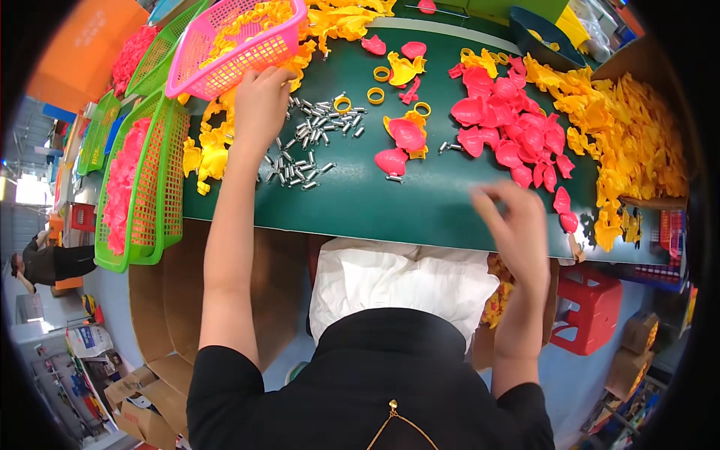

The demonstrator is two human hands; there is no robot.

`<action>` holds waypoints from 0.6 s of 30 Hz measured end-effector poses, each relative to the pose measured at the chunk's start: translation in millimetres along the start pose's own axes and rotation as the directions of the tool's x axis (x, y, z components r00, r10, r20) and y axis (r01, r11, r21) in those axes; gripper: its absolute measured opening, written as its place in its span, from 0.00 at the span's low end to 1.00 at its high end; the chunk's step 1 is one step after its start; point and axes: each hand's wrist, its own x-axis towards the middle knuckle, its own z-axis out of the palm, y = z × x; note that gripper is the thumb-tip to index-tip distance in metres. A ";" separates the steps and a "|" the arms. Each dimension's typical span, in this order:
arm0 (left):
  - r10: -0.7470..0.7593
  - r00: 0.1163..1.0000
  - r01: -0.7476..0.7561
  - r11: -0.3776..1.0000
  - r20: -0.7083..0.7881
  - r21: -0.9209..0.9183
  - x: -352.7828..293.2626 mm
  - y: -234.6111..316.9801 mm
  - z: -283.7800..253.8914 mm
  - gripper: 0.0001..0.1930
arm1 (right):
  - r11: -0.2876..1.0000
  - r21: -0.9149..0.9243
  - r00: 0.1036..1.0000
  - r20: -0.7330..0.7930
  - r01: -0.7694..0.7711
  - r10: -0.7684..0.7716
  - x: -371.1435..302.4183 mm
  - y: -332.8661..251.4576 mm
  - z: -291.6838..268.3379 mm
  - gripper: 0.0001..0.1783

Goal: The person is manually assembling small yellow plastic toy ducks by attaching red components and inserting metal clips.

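Observation:
My left hand (262, 101) reaches to the lower edge of a pink mesh basket (247, 56) holding yellow plastic pieces. Its fingers are curled, and whatever is in them is hidden. My right hand (517, 217), slightly blurred, hovers over the near edge of the green table (352, 214) with thumb and fingers apart, holding nothing that I can see. Between the hands lie a pile of small metal springs (311, 131), several yellow rings (376, 95), and a pink shell part (407, 135) resting on a yellow piece. Another pink shell part (391, 161) sits just nearer me.
Pink shell parts (517, 124) are heaped at right, beside yellow pieces (637, 127) spilling from a cardboard box. Green baskets (139, 184) with pink parts stand at left. White cloth (397, 277) covers my lap. A red stool (589, 311) is below right; another person (56, 259) is far left.

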 end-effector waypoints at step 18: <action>-0.044 0.995 0.096 0.632 0.088 -0.769 -46.2 109.3 -26.4 0.08 | 0.974 0.213 0.983 -0.178 0.079 -0.041 76.6 31.1 42.0 0.08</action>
